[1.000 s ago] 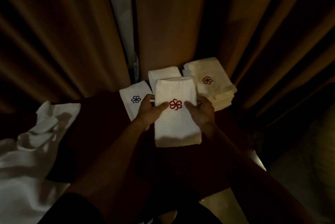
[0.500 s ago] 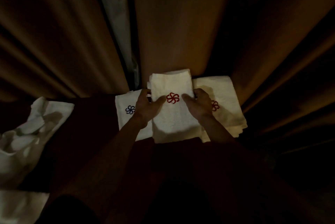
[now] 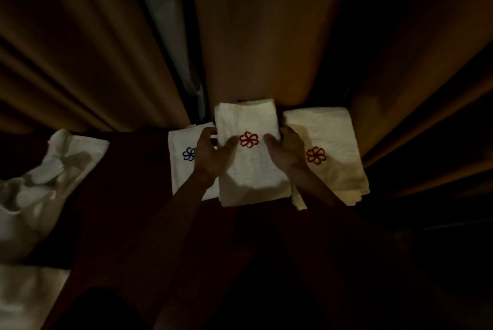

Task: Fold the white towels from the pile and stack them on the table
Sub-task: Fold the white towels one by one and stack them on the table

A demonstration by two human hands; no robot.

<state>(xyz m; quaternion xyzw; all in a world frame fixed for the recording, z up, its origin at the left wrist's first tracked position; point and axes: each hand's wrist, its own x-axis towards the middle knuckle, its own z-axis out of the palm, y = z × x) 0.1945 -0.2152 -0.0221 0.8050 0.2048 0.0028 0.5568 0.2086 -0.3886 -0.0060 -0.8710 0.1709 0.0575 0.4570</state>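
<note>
Left hand and right hand are gripping a folded towel at twelve o'clock, seemingly stacking it; the pile at nine is waiting.

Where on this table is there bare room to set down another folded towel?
Bare table shows between the unfolded pile and the blue-logo towel. The near strip before the towels looks free too, but dim. Crowded by the curtain: blue-logo towel, held towel and right stack lie edge to edge.
</note>
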